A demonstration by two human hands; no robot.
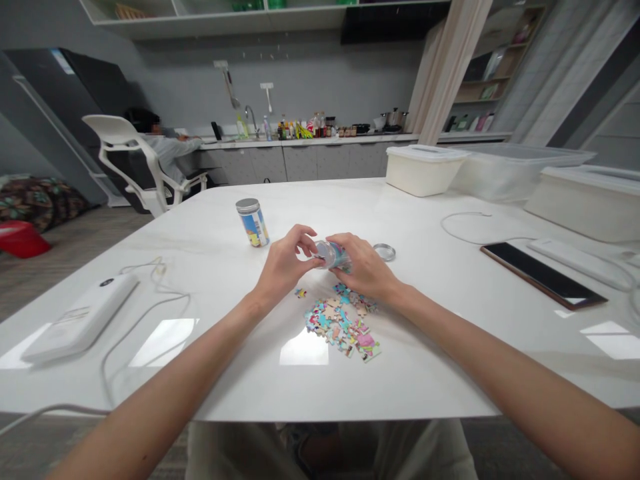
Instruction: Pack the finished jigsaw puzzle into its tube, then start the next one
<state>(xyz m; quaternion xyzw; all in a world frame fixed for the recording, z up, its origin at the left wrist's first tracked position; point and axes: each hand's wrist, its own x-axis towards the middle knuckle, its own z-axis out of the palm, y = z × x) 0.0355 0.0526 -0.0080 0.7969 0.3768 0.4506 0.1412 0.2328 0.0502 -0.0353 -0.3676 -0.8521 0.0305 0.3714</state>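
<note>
1. Here we are with the clear jar (327, 252), tipped on its side between two hands over the middle of the table (400, 393), its label partly covered by fingers.
2. The right hand (369, 268) wraps the jar firmly from the right, fingers curled; the left hand (286, 259) is half curled, thumb up against the jar's left end, and whether it grips anything I can't tell.
3. Between jar and near edge, a heap of puzzle pieces (331, 319), some face up, some plain side up, plus a lone piece (301, 293) to the left.
4. So, the score: pieces are out, and a silver ring-shaped lid (385, 252) lies just beyond the right hand. Sorting and joining look largely undone; whether any pieces remain inside, I can't make out.
5. Further off towards the left edge, a second jar (253, 225) stands upright, lid on, looking untouched.
6. Out wide: a white device (83, 319) by the near left corner, a dark tablet (543, 273) towards the right edge, a cream bin (424, 172) by the far edge.
</note>
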